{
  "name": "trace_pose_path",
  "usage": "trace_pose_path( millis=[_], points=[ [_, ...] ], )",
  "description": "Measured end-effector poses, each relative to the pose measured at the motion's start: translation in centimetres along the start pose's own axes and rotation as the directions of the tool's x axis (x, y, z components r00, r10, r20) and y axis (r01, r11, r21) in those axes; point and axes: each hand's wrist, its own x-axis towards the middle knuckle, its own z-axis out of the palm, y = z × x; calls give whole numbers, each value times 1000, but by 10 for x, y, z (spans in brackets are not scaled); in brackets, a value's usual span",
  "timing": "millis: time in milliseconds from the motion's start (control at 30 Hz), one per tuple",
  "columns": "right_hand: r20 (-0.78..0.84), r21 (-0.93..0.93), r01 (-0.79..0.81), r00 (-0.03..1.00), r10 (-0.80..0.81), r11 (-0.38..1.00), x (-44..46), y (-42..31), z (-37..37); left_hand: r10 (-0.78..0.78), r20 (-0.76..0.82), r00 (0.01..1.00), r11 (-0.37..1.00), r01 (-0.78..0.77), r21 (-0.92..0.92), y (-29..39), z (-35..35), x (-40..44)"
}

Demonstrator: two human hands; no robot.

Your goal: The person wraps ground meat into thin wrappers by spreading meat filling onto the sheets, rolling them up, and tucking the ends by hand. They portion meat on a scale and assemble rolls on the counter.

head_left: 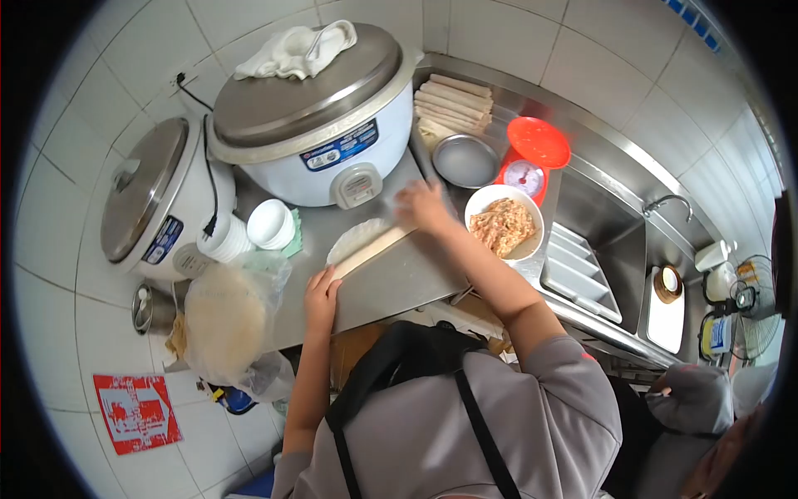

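On the left, beside the small cooker [170, 200], a bag [224, 320] of something pale has loose plastic near the left forearm, which could snag if that elbow swung out. The stacked cups [271, 223] just behind might topple from the same knock. The left hand [322, 298] is partly curled, thumb and fingers on the near end of the roll [370, 252]; whether it grips or only presses, I cannot tell. The roll lies slantwise on the counter [391, 291], a thin flap of wrapper [353, 237] along its far side; uneven pressure could tear that flap, and the big cooker [291, 166] leaves little room beyond. The right hand [421, 208] is blurred by the roll's far end, so how open it is and whether it has hold of anything cannot be told. Past it sit the stacked rolls [453, 104], the pan [465, 160] and the red scale [539, 143]. The bowl [529, 246] of filling [501, 224] stands close beside the right forearm, where a wide stroke could shove it against the tray [582, 270] by the sink [611, 212]. Another person [690, 399] at the lower right may limit stepping aside.
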Motion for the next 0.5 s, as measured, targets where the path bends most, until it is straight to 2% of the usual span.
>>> trace_pose_path(
  millis=[33, 100, 167, 267, 367, 467, 500],
  points=[
    [-48, -134, -113, 993, 107, 985, 3, 21, -8, -1, -2, 1000, 1000, 1, -1, -1, 0, -2],
    [25, -395, -379, 906, 423, 837, 10, 67, -29, -5, 5, 1000, 1000, 5, 3, -1, 1, -2],
    [46, -489, -484, 817, 575, 726, 6, 114, -40, -11, 18, 1000, 1000, 11, 10, 2, -2, -1],
    [297, -520, -412, 734, 611, 748, -3, 139, -39, -28, 4, 1000, 999, 28, 22, 2, -2, -3],
    [378, -476, -413, 702, 604, 777, 5, 136, -42, -17, 2, 1000, 999, 17, 35, 1, -3, -2],
    [312, -441, -486, 705, 637, 754, 7, 136, -46, -59, 24, 998, 998, 59, 18, 9, -7, 0],
    [335, -443, -476, 698, 633, 759, 2, 139, -42, -55, 29, 998, 998, 54, 20, 10, -7, -2]
  ],
)
